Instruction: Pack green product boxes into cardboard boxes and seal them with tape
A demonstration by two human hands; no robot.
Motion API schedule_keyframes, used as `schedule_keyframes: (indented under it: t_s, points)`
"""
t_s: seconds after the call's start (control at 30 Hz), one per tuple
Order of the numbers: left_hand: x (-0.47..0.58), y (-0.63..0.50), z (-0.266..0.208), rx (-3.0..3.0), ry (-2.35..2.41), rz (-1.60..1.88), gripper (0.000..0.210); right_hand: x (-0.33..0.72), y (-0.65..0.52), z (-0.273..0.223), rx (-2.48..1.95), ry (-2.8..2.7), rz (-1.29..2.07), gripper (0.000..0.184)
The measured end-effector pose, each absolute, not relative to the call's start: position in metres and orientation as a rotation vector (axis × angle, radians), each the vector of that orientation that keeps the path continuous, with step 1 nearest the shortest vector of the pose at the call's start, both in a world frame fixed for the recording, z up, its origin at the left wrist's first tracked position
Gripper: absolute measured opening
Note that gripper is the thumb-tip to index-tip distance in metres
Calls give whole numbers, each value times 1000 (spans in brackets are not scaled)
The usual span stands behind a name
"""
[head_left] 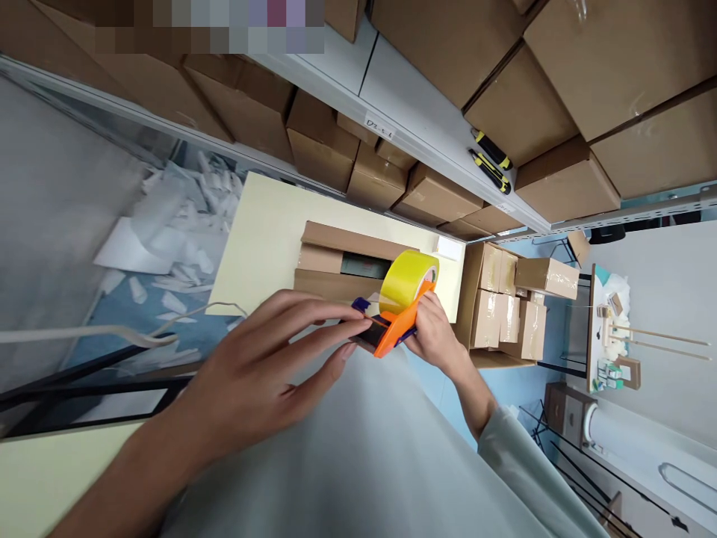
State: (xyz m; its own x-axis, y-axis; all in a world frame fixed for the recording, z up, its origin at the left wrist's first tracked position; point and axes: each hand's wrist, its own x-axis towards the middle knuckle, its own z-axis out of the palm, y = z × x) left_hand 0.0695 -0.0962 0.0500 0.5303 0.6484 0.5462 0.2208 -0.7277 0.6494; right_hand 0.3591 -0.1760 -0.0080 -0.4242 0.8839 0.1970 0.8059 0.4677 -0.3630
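Observation:
My right hand (pixel 434 329) grips an orange and dark blue tape dispenser (pixel 399 326) loaded with a roll of yellow tape (pixel 406 278). The fingers of my left hand (pixel 285 359) are stretched out, their tips touching the front end of the dispenser near the tape's free end. Whether they pinch the tape cannot be made out. Behind the dispenser an open cardboard box (pixel 319 258) lies on the pale yellow table (pixel 263 217). Its flaps stand apart, and a dark greenish item (pixel 365 265) shows inside.
Shelves (pixel 414 134) with cardboard boxes run along the far side, and two utility knives (pixel 490 172) lie on one. At right, a large carton (pixel 476 299) holds several taped boxes. White scraps (pixel 179 217) cover the floor at left, near a white cable (pixel 112 334).

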Motion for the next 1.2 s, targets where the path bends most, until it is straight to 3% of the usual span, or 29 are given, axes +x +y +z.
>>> schedule_keyframes:
  t_s: [0.37, 0.6, 0.8, 0.97, 1.2]
  points:
    - [64, -96, 51, 2185, 775, 964, 19, 356, -174, 0, -1306, -2407, 176, 12]
    - [62, -92, 56, 2165, 718, 874, 22, 361, -179, 5, -1337, -2436, 367, 10]
    - [63, -99, 51, 2088, 855, 839, 8, 362, -177, 14, -1353, -2523, 507, 9]
    - [59, -103, 46, 2109, 823, 829, 11, 357, -171, 20, -1312, -2558, 439, 18]
    - [47, -106, 38, 2034, 843, 825, 13, 353, -161, 20, -1306, -2598, 513, 17]
